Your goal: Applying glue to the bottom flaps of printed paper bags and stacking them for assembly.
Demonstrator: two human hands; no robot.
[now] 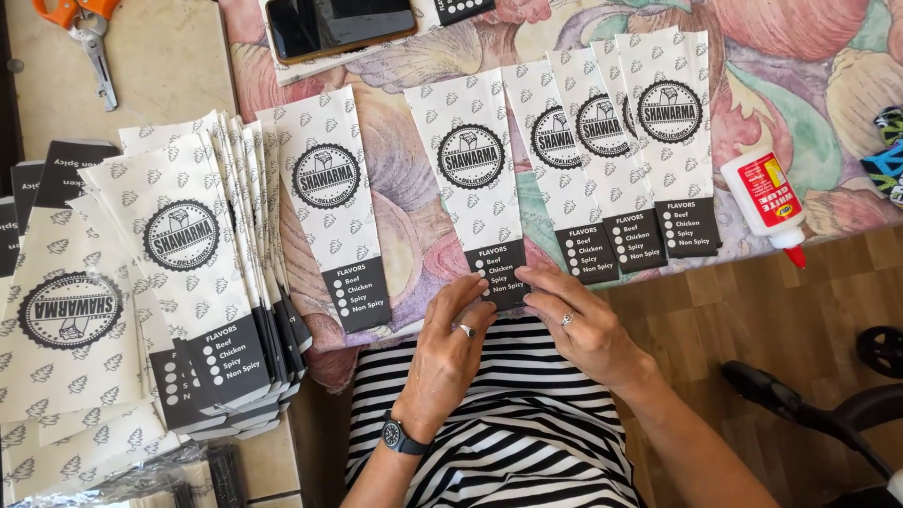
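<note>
We press the fingers of our left hand (450, 348) and right hand (578, 325), loosely together, onto the black bottom edge of the middle paper sleeve (475, 183), pinning it flat at the table (837, 310) edge.

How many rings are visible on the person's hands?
2. One dark-stoned ring is on a finger of the left hand; one pale band is on a finger of the right hand. Others may be hidden under the fingers.
</note>
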